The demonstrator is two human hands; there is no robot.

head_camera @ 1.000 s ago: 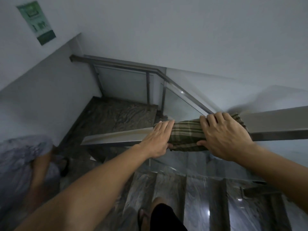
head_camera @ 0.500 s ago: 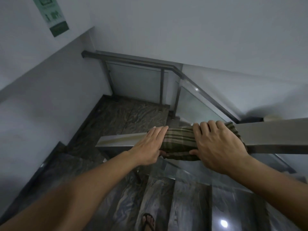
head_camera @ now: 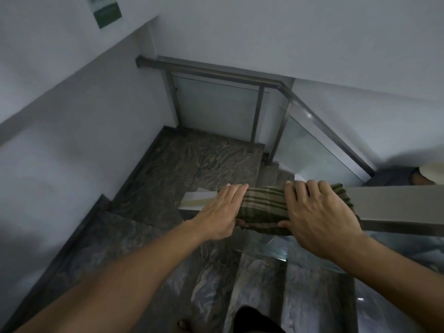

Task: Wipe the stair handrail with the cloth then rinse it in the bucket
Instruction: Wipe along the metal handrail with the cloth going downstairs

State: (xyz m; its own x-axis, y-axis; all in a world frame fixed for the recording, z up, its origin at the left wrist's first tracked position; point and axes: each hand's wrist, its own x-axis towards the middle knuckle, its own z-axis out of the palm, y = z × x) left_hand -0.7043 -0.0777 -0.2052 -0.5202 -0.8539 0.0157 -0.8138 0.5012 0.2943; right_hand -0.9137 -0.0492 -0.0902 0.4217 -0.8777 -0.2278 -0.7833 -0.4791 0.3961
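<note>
The head view is looking down a dim stairwell with pale grey walls. A green sign is hanging on the wall at upper left. Dark, veined marble steps are descending to a landing of the same stone, and a far railing of metal posts and frosted glass panels is closing off the landing's back edge before sloping down to the right. A glass panel is standing under the near rail.

The flat metal handrail is crossing the picture from the right edge and ending at a cut-off tip just left of centre. A green-and-tan striped cloth is lying wrapped over the top of this rail near its end, draping down its near side. The cloth is sitting between the two hands and partly under each of them.

The left hand is pressing on the cloth's left end, palm down, fingers together and reaching over the rail's top, thumb tucking under the fabric's near edge. The right hand is gripping the cloth's right end, fingers spreading over the top and thumb curling beneath, so it is clasping cloth and rail together. Both forearms are stretching up from the bottom corners, bare, converging on the rail. A dark-clothed knee and a foot are showing at the bottom edge, blurred.
</note>
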